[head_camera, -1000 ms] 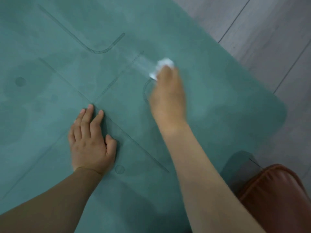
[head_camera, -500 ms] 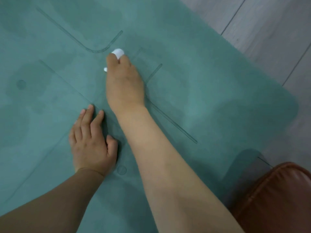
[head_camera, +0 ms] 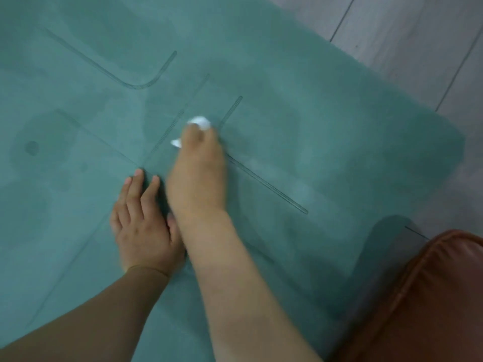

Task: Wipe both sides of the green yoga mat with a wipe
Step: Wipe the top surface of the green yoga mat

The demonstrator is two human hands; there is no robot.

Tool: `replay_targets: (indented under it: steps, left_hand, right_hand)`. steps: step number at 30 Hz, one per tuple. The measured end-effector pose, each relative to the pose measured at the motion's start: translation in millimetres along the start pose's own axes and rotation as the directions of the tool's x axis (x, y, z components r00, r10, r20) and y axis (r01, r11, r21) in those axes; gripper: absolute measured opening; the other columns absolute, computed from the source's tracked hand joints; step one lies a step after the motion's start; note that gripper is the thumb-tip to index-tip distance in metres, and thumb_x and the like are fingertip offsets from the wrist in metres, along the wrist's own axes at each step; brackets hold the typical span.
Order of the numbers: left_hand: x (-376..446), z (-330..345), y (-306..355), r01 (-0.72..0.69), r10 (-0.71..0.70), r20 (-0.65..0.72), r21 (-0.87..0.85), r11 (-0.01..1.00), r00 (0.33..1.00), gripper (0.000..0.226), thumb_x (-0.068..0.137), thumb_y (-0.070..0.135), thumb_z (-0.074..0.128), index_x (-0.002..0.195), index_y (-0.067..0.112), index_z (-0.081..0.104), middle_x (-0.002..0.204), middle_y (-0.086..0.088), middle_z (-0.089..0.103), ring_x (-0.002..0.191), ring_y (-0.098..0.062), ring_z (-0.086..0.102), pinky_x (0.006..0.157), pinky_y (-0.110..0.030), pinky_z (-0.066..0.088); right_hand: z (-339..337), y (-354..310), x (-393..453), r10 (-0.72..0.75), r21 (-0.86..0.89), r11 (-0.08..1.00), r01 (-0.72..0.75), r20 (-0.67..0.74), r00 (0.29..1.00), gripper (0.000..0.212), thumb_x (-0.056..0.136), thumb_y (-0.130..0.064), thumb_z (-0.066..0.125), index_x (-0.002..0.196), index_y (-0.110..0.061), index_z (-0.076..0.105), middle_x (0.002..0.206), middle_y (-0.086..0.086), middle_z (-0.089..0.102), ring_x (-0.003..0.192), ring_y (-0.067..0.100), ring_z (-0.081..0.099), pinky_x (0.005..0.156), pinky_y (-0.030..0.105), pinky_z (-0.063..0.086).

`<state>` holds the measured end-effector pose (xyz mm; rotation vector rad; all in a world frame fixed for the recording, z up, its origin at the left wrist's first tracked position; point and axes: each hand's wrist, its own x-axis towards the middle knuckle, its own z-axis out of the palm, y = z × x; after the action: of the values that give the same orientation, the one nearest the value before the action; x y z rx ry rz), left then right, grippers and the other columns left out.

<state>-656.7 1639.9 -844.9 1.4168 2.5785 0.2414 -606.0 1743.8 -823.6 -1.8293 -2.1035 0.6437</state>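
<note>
Green yoga mat (head_camera: 300, 82) on grey plank floor (head_camera: 407, 35), left hand (head_camera: 143, 226) flat, right-hand fingers (head_camera: 198, 137) around white wipe (head_camera: 200, 122).

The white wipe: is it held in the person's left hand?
No, the right hand grips the white wipe; the left hand rests flat on the green yoga mat.

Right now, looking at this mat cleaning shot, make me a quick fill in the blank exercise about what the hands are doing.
1. The right hand holds a white ____ against the green yoga mat.
2. The left hand lies ____ on the mat with straight fingers.
3. The floor beyond the mat is made of grey ____.
4. The brown cushion sits in the lower ____ corner.

Missing words: wipe; flat; planks; right
</note>
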Motion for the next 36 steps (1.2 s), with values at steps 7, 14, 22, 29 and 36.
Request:
replay_targets:
  steps: [7,14,22,29,36]
  left_hand:
    - [-2.8,4.7,-8.7,-0.050,0.050,0.001,0.022,0.998,0.999,0.067,0.078,0.032,0.039,0.141,0.008,0.042,0.157,-0.014,0.032,0.145,-0.031,0.024,0.116,-0.050,0.019]
    - [-5.1,5.6,-6.3,-0.055,0.055,-0.003,0.018,0.998,0.998,0.066,0.079,0.030,0.040,0.142,0.009,0.042,0.158,-0.011,0.030,0.146,-0.028,0.022,0.117,-0.049,0.017]
    - [-4.3,4.3,-3.8,-0.035,0.035,-0.009,-0.008,0.999,0.999,0.065,0.083,0.036,0.032,0.137,0.001,0.045,0.155,-0.017,0.034,0.143,-0.034,0.027,0.116,-0.051,0.019]
    - [-5.7,6.0,-7.9,-0.045,0.045,-0.014,-0.003,0.999,0.999,0.067,0.079,0.031,0.039,0.142,0.011,0.042,0.159,-0.008,0.029,0.148,-0.024,0.020,0.119,-0.045,0.014]
    - [-4.0,7.7,-10.0,-0.066,0.065,-0.035,-0.013,0.998,0.997,0.066,0.080,0.034,0.038,0.142,0.011,0.042,0.158,-0.009,0.031,0.147,-0.026,0.022,0.119,-0.043,0.014]
  right_hand:
    - [-24.5,44.2,-14.8,-0.098,0.056,0.994,0.092,0.101,0.990,0.033,0.082,-0.002,0.043,0.112,-0.008,0.055,0.108,0.009,0.055,0.089,0.029,0.055,0.073,0.032,0.040]
    - [-88.0,142.2,-135.4,0.502,0.069,0.865,-0.498,-0.083,0.861,0.024,0.074,0.014,0.058,0.086,-0.007,0.054,0.096,0.018,0.055,0.087,0.040,0.058,0.078,0.033,0.039]
    - [8.4,-23.4,30.2,-0.333,0.060,0.943,0.328,0.197,0.922,0.027,0.086,-0.006,0.046,0.111,-0.013,0.053,0.117,0.004,0.052,0.094,0.026,0.056,0.074,0.032,0.042]
    - [-64.8,121.7,-131.6,0.135,0.060,0.988,-0.140,0.082,0.988,0.024,0.078,0.004,0.057,0.096,-0.012,0.060,0.097,0.002,0.057,0.084,0.028,0.058,0.070,0.025,0.037]
    - [-28.6,66.2,-103.1,0.047,0.243,0.969,-0.048,0.011,0.999,0.012,0.083,-0.001,0.056,0.091,-0.005,0.064,0.098,0.011,0.062,0.085,0.027,0.056,0.077,0.034,0.046]
